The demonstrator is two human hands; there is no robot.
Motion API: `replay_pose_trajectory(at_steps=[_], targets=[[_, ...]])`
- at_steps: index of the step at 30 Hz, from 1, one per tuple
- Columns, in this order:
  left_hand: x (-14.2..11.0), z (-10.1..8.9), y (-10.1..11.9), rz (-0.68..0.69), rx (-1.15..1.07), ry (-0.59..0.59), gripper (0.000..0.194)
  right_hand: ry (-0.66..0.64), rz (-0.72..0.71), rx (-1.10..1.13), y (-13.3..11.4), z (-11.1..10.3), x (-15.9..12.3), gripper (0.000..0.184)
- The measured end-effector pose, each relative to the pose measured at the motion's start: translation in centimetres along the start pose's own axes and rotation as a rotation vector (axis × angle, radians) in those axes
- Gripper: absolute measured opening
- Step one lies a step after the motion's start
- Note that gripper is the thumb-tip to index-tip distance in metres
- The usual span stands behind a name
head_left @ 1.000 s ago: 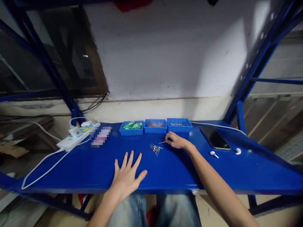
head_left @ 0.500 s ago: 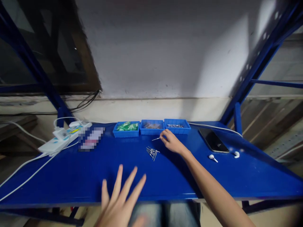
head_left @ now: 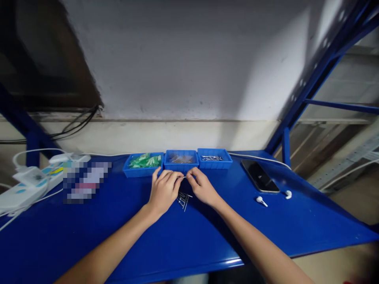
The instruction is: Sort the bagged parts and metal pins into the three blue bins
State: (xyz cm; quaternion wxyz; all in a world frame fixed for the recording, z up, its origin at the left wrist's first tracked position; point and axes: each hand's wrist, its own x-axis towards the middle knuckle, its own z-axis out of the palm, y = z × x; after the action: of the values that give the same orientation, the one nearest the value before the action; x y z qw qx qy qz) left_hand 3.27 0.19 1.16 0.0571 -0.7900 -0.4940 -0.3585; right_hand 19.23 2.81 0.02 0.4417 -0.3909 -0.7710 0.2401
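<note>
Just in front of the middle bin, my left hand (head_left: 164, 189) and my right hand (head_left: 203, 187) meet, fingertips nearly touching. Between them shows a thin metal pin (head_left: 184, 177), pinched at its right end by my right hand. The left thumb and forefinger close on its other end, where a small part is too tiny to make out. Below the hands lies a loose pile of similar silver pins (head_left: 184, 200), partly hidden by my left hand.
Three blue bins line the back: one with green plastic pieces (head_left: 145, 161), one with small translucent brownish pieces (head_left: 182, 159), one with metal pins (head_left: 211, 158). A phone (head_left: 260, 176) and white earbuds (head_left: 261, 201) lie right. A power strip (head_left: 44, 181) with cables sits left.
My left hand has come up from the front edge, where it was spread open, and closed at the pin. My right hand has shifted slightly left with the pin. The view has turned a little.
</note>
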Motion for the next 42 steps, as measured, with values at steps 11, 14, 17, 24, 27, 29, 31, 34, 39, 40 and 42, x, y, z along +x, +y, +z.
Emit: replay_pose_trajectory(at_steps=[11, 14, 17, 24, 27, 29, 31, 34, 39, 40, 42], targets=[[-0.8, 1.9, -1.3, -0.107, -0.146, -0.054, 0.022, -0.113, -0.181, -0.347, -0.3, -0.5, -0.4, 0.013], [-1.1, 1.8, -1.2, -0.122, -0.199, -0.021, 0.015, -0.076, -0.215, -0.326, -0.5, -0.5, -0.4, 0.012], [-1.2, 1.6, -1.2, -0.119, -0.258, 0.027, 0.014, -0.004, -0.213, -0.262, -0.5, -0.3, -0.3, 0.016], [-1.3, 1.1, -1.3, -0.049, -0.230, 0.020, 0.009, 0.019, -0.190, -0.157, -0.1, 0.2, -0.1, 0.024], [-1.3, 1.1, -1.5, -0.086, -0.205, 0.014, 0.013, -0.001, -0.152, -0.196, -0.3, -0.1, -0.3, 0.014], [-1.3, 1.2, -1.7, -0.108, -0.189, 0.006, 0.016, -0.006, -0.146, -0.226, -0.3, -0.5, -0.3, 0.015], [-1.3, 1.4, -1.8, -0.108, -0.178, -0.008, 0.020, -0.028, -0.169, -0.250, -0.3, -0.8, -0.4, 0.017], [-1.2, 1.4, -2.0, -0.094, -0.179, -0.032, 0.026, -0.056, -0.214, -0.298, -0.3, -1.1, -0.4, 0.015], [-1.2, 0.9, -2.2, -0.123, -0.189, -0.042, 0.032, -0.101, -0.277, -0.426, -0.8, -1.3, -0.5, 0.019], [-1.2, 0.9, -2.3, -0.126, -0.196, -0.046, 0.033, -0.110, -0.286, -0.426, -1.0, -1.3, -0.5, 0.020], [-1.3, 1.0, -2.5, -0.127, -0.211, -0.055, 0.034, -0.116, -0.299, -0.396, -1.2, -1.0, -0.6, 0.019]])
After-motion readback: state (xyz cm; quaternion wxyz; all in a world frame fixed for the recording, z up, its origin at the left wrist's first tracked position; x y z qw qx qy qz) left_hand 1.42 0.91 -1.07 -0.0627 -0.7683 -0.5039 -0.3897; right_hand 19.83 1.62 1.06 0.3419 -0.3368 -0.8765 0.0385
